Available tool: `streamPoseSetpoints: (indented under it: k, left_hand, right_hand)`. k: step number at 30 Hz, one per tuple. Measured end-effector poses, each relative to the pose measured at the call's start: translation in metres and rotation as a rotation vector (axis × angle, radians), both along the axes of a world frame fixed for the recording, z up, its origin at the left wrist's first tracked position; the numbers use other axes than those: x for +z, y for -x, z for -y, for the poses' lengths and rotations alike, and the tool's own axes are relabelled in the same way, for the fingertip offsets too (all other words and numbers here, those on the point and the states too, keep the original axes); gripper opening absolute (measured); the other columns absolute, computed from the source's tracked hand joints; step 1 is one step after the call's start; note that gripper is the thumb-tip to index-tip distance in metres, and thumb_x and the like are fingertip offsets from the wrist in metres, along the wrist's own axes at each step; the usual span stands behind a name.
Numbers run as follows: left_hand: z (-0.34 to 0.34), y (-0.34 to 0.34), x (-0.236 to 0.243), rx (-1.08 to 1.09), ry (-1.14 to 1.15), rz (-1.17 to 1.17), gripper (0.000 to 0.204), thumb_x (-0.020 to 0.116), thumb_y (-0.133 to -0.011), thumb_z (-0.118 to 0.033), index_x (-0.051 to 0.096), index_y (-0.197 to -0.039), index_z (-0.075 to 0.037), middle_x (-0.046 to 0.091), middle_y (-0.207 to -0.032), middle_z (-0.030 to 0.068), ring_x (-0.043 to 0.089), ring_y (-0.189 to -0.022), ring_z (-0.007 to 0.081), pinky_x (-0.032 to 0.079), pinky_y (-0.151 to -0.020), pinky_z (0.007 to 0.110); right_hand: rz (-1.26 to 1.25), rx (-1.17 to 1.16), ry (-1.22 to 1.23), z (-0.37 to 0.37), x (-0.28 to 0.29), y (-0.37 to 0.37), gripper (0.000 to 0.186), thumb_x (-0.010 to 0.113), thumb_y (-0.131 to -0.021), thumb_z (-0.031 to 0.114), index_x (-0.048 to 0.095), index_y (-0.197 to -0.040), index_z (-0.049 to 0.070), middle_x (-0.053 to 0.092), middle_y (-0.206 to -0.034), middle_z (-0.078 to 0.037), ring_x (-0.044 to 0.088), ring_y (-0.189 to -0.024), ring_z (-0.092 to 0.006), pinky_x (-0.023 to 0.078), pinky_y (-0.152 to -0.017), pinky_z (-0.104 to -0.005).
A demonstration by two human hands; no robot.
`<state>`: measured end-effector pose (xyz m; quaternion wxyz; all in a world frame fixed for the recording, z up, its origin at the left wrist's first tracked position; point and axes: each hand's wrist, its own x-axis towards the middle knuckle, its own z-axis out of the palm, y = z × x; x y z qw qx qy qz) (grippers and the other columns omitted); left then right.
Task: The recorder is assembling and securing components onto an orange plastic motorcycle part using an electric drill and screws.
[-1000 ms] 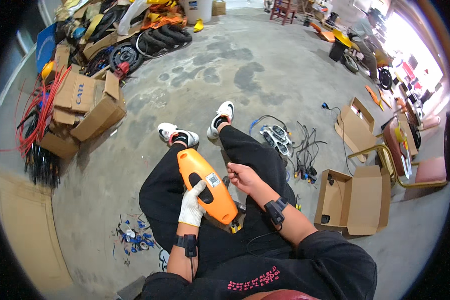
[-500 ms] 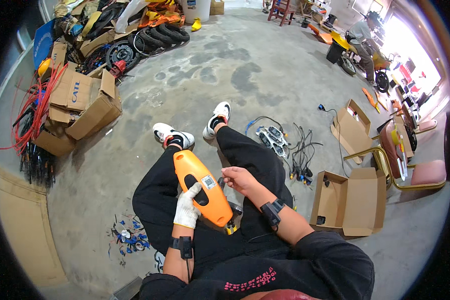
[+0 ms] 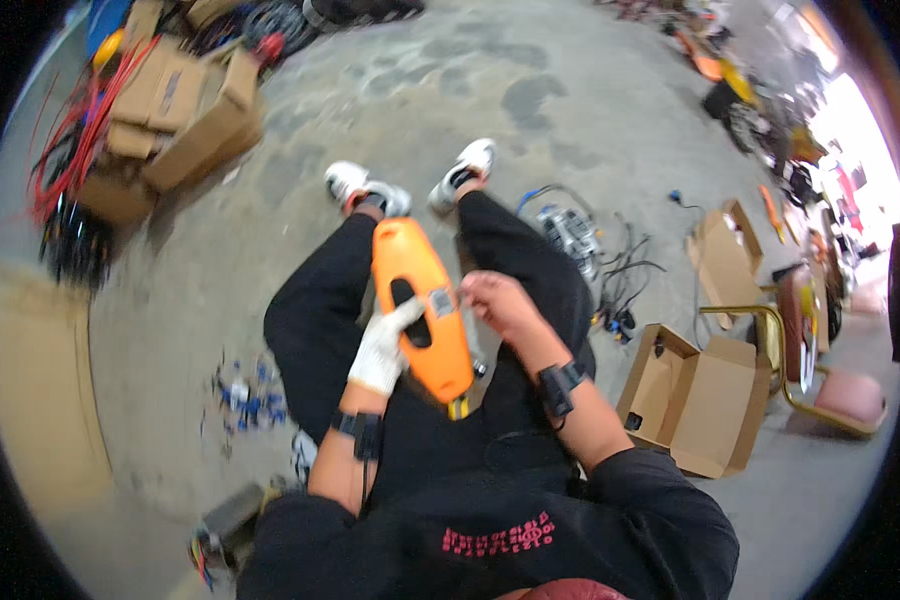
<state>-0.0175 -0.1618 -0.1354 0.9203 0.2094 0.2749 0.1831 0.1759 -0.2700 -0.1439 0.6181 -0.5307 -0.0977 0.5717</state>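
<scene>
Head view: concrete floor (image 3: 270,230) rough & stained, cardboard box (image 3: 705,400) open at right. Orange plastic housing (image 3: 422,305), smooth, oblong, lay over lap w/ long axis pointing twd feet. Gloved left hand (image 3: 382,348) wrapped its left side; bare right hand (image 3: 495,300) pinched at its right edge, touching.

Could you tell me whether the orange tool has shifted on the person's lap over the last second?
No: the orange tool lies along the lap, nose toward the white shoes, as before.
</scene>
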Motion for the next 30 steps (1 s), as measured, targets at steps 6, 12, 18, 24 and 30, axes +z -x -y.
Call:
streamPoseSetpoints:
  k: [6,12,18,24,30]
  left_hand:
    - [0.004,-0.003,0.012,0.027,0.026,-0.081,0.036,0.070,-0.087,-0.009,0.060,-0.120,-0.001,0.069,-0.107,0.0136,0.070,-0.092,0.0283,0.059,-0.082,0.045]
    - [0.002,0.007,0.018,-0.001,0.074,-0.131,0.033,0.069,-0.087,-0.008,0.061,-0.118,0.001,0.070,-0.104,0.0141,0.071,-0.087,0.0278,0.060,-0.081,0.043]
    - [0.004,0.001,0.014,-0.009,0.035,-0.107,0.035,0.069,-0.087,-0.007,0.060,-0.119,0.001,0.070,-0.105,0.0134,0.071,-0.089,0.0263,0.060,-0.080,0.041]
    - [0.003,0.001,0.010,-0.037,-0.011,-0.137,0.034,0.070,-0.087,-0.008,0.061,-0.119,0.000,0.070,-0.105,0.0122,0.070,-0.090,0.0252,0.059,-0.081,0.040]
    - [0.003,0.004,0.014,-0.043,0.021,-0.133,0.034,0.070,-0.087,-0.008,0.061,-0.118,0.001,0.070,-0.104,0.0135,0.071,-0.088,0.0261,0.060,-0.079,0.040]
  right_hand:
    - [-0.068,-0.055,-0.016,-0.001,0.013,0.001,0.017,0.066,-0.095,0.019,0.063,-0.101,0.003,0.055,-0.076,0.002,0.043,-0.058,-0.0053,0.034,-0.049,-0.0197]
    - [-0.042,0.011,0.066,-0.003,0.008,0.011,0.016,0.070,-0.092,0.021,0.067,-0.098,0.006,0.045,-0.060,0.009,0.035,-0.048,-0.0031,0.025,-0.045,-0.0193]
    - [0.020,-0.010,0.061,-0.001,0.018,0.009,0.016,0.070,-0.092,0.022,0.064,-0.087,0.009,0.044,-0.062,0.008,0.036,-0.052,-0.0047,0.028,-0.049,-0.0219]
    - [0.171,-0.024,0.097,-0.003,0.020,0.013,0.018,0.070,-0.092,0.022,0.068,-0.096,0.004,0.049,-0.066,0.008,0.036,-0.054,-0.0039,0.029,-0.050,-0.0216]
    - [0.284,-0.008,0.127,-0.005,0.013,0.020,0.023,0.071,-0.091,0.021,0.071,-0.103,0.001,0.057,-0.070,0.007,0.039,-0.054,-0.0016,0.031,-0.049,-0.0187]
